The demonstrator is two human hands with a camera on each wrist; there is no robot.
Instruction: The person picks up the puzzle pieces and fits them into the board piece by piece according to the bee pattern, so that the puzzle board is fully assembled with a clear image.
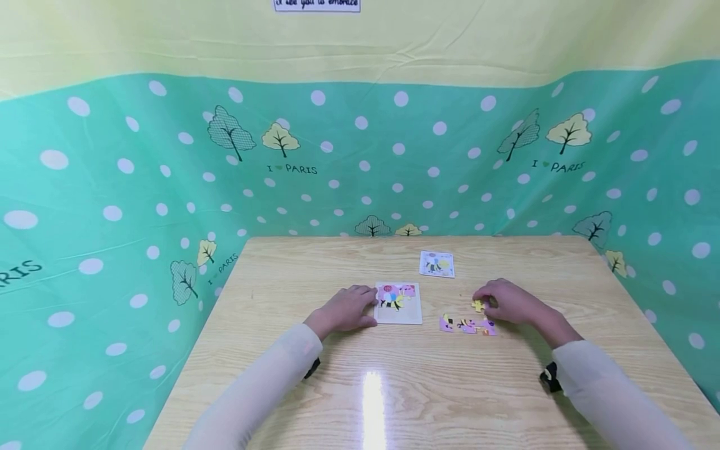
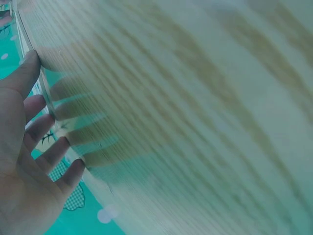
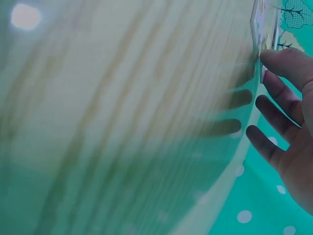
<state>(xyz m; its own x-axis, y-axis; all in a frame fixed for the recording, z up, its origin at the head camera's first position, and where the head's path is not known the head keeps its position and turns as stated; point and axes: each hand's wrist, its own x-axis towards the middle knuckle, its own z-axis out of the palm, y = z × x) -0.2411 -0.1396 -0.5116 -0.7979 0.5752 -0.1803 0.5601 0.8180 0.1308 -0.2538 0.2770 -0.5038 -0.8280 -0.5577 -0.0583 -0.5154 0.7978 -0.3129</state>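
Note:
A square white puzzle board (image 1: 412, 314) lies on the table, its upper part filled with joined pieces (image 1: 390, 295) that show a bee picture. At the board's left edge rests my left hand (image 1: 350, 308), fingers relaxed and slightly spread, fingertips down at the tabletop in the left wrist view. My right hand (image 1: 510, 302) pinches a yellow jigsaw piece (image 1: 478, 305) between thumb and forefinger. The other right fingers stay spread in the right wrist view. Just in front of that hand, several loose pink and yellow pieces (image 1: 447, 324) lie in a row.
Behind the board lies a small picture card (image 1: 437, 264) with a similar bee. The wooden table (image 1: 450, 387) has a bright light reflection near its front. A green dotted cloth (image 1: 394, 169) hangs behind and at the sides.

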